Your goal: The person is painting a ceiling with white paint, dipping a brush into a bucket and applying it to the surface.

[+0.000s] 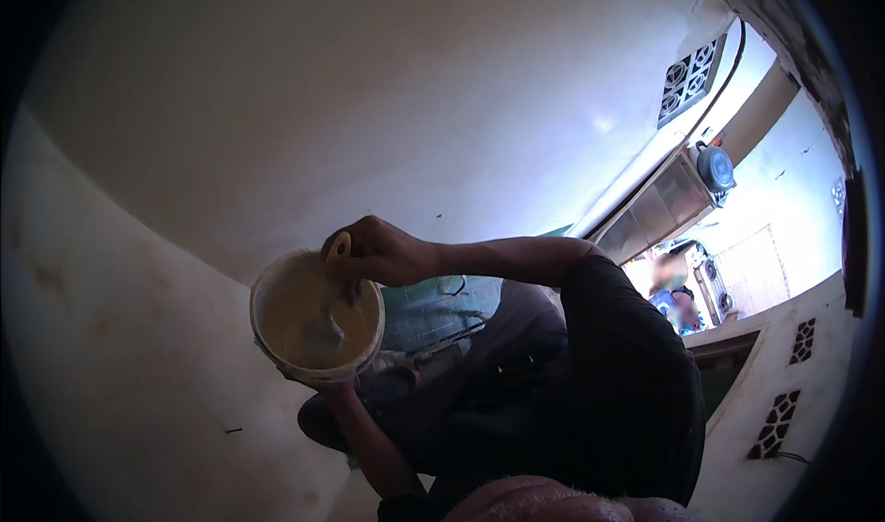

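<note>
My right hand (pixel 378 250) is closed on a brush (pixel 340 246) with a pale handle, its head down inside a round bucket (pixel 272 324) of beige paint-like liquid. My left hand (pixel 323 380) grips the bucket from below, its fingers largely hidden behind it. Behind the bucket are my dark-clothed legs and green tiles (pixel 419 305).
Pale walls (pixel 129 338) surround me, with a vent (pixel 687 80) at upper right and openwork vents (pixel 774 425) at lower right. A long shelf or cabinet (pixel 654 204) with a round pot (pixel 714 167) is at the right. Blurred people (pixel 673 282) appear beyond my right arm.
</note>
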### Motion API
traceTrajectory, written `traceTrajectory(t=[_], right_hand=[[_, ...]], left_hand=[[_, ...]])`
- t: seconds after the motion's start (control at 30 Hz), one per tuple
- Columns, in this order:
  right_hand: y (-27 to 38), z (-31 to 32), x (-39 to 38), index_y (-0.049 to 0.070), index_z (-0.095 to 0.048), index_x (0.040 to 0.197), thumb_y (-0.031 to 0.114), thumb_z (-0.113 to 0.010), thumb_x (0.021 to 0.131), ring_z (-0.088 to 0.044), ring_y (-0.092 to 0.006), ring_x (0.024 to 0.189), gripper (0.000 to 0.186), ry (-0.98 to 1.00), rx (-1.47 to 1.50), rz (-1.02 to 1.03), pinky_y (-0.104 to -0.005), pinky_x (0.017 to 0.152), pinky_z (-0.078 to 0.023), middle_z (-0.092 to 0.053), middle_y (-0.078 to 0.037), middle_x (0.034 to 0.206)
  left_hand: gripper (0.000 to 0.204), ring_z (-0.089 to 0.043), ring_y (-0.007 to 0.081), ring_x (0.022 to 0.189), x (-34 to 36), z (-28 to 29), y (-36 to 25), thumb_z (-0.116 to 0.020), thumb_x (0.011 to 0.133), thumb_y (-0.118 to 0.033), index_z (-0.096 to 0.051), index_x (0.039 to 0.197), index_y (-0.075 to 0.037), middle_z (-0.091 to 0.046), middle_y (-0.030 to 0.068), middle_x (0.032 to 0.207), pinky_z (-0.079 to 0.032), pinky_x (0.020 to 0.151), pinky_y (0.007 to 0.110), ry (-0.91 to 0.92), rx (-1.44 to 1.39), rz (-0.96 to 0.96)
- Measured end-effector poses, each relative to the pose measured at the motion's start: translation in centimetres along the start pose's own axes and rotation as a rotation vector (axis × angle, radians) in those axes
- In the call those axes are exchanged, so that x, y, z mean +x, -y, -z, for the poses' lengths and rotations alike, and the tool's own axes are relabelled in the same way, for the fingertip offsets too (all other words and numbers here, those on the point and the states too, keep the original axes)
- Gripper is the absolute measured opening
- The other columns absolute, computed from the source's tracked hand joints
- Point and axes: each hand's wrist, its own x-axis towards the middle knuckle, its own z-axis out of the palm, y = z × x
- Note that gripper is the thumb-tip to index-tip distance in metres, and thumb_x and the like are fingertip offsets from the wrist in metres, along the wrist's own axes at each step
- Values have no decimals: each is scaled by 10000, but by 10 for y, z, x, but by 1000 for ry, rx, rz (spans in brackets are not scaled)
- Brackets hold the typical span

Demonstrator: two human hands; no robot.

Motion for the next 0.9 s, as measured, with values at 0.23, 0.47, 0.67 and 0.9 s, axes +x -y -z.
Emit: traceTrajectory(t=[0.23, 0.47, 0.67, 0.9], right_hand=[[1, 20, 15, 21, -700, 1110, 121, -744, 871, -740, -271, 868, 263, 80, -808, 639, -368, 725, -626, -714, -157, 1097], [34, 19, -13, -38, -679, 1130, 12, -694, 896, -746, -255, 865, 239, -135, -726, 460, -363, 734, -632, -729, -166, 1032], [28, 15, -18, -116, -647, 1094, 66, -603, 977, -733, -265, 807, 221, -151, -67, 38, -368, 728, -625, -713, -216, 930], [18, 3, 4, -105, -641, 1107, 61, -575, 992, -738, -258, 827, 212, -78, -44, 36, -361, 745, -611, -718, -200, 941]], left_hand=[[850, -396, 348, 1395, 6, -26, -17, -380, 902, -751, -285, 1542, -199, -328, 107, 1568, -421, 1095, 558, 90, -458, 137], [830, -427, 342, 1383, 10, -37, -33, -333, 919, -743, -334, 1531, -184, -395, 118, 1536, -440, 1088, 547, 123, -419, 68], [861, -442, 356, 1373, 12, -62, -34, -384, 898, -744, -315, 1545, -181, -400, 130, 1539, -419, 1095, 567, 52, -452, 82], [899, -439, 369, 1370, 8, -40, -32, -464, 866, -746, -342, 1535, -158, -400, 135, 1540, -393, 1116, 559, 184, -619, 132]])
